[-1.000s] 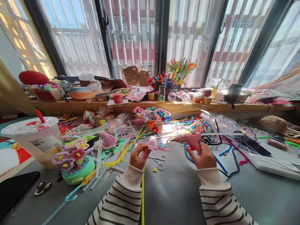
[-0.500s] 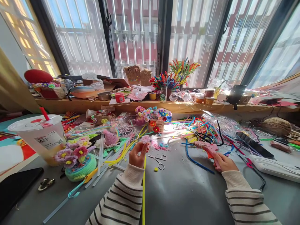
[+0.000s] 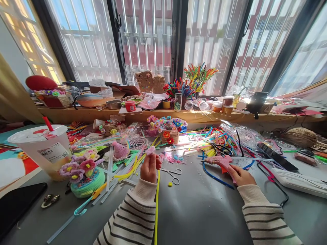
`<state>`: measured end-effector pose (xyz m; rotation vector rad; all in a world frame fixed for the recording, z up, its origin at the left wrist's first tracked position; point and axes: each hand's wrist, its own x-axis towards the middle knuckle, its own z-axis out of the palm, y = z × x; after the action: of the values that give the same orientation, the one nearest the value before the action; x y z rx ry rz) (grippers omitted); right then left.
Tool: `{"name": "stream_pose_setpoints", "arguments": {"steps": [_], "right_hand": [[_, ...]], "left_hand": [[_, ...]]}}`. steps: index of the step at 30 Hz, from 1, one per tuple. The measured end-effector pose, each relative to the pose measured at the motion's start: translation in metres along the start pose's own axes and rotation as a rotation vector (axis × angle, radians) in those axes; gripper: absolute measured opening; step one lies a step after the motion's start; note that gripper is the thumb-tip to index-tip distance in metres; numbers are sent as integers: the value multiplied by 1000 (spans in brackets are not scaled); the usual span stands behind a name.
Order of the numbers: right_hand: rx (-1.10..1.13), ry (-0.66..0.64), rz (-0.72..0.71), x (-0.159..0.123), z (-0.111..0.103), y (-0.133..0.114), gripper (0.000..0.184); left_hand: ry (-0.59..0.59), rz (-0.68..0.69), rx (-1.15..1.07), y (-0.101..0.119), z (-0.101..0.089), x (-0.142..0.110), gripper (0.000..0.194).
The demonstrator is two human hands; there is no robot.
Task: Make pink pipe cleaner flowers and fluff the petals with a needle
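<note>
My left hand [image 3: 150, 167] is closed around a small pink pipe-cleaner flower [image 3: 150, 150] on a yellow-green stem [image 3: 156, 207] that runs down past my sleeve. My right hand [image 3: 241, 176] grips the handle of a pink glue gun [image 3: 219, 161] that rests low over the grey table [image 3: 194, 211], its nozzle pointing left. Small scissors [image 3: 173, 173] and a yellow bead [image 3: 169, 184] lie between my hands. Pink and blue fluffy bits [image 3: 171, 157] lie just beyond the scissors.
A lidded drink cup [image 3: 43, 148] with a red straw and a flower-topped green cushion [image 3: 84, 175] stand at the left. Heaps of coloured pipe cleaners [image 3: 217, 137], a little flower basket [image 3: 168, 131], a twine ball [image 3: 300, 136], a dark phone [image 3: 17, 204] and a crowded window ledge [image 3: 153, 114] surround the work spot.
My right hand carried the glue gun away from the flower, rightwards and down to the table. My left hand drew the flower a little to the left and turned it.
</note>
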<state>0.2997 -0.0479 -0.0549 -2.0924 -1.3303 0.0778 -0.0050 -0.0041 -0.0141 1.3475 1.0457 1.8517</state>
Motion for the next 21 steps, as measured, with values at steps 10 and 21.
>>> {"name": "stream_pose_setpoints", "arguments": {"steps": [10,21], "right_hand": [[-61,65,-104,-7,-2,-24,41],[-75,354,-277,-5,-5,-16,48]], "left_hand": [[-11,15,79,0,1,0,29],[42,148,185,1,1,-3,27]]}}
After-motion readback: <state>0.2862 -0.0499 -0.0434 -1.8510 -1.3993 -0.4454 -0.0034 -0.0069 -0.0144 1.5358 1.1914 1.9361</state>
